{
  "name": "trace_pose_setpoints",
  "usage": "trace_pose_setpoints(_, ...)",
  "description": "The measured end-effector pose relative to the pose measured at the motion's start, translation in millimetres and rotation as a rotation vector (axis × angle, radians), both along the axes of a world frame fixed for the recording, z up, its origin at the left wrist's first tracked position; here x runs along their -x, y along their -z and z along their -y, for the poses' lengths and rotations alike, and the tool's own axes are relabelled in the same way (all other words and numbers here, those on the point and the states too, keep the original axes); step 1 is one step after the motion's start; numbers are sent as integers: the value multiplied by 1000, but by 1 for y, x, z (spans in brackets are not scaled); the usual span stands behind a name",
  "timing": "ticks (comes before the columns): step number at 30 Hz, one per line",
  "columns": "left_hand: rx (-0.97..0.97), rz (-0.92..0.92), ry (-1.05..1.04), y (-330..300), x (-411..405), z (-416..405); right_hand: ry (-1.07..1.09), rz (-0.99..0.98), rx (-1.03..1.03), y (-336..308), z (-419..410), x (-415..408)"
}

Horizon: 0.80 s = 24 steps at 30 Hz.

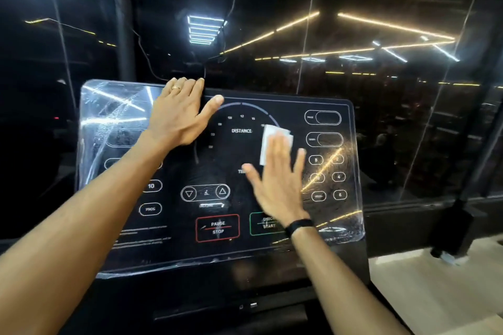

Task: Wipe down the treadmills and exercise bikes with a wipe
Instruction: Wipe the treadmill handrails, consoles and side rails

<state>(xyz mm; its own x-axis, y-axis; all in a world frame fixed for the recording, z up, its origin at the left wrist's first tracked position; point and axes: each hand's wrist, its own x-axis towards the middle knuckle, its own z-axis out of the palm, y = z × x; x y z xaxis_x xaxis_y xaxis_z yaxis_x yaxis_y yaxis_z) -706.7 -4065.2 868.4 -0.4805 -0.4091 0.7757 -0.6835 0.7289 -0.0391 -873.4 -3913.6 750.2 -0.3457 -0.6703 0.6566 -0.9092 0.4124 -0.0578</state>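
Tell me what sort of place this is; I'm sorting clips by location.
Most likely a gym. A treadmill console shows DISTANCE and PAUSE STOP controls, and the right hand presses a white wipe flat on it.

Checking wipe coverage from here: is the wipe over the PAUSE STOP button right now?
No. The right hand presses the wipe flat beside the DISTANCE dial, well above the PAUSE STOP button.

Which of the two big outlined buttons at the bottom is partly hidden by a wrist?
The green START button: the right hand's wrist crosses it. The red PAUSE/STOP button shows whole.
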Motion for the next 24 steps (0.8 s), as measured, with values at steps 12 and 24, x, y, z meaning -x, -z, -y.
trace_pose_setpoints(12, 49, -63, -158, 20, -32, 15, -247, -103, -21, 69, -10, -74)
trace_pose_setpoints(24, 110, -52, -187, 41, -87, 30, -37, 120, 90, 79, -21, -55)
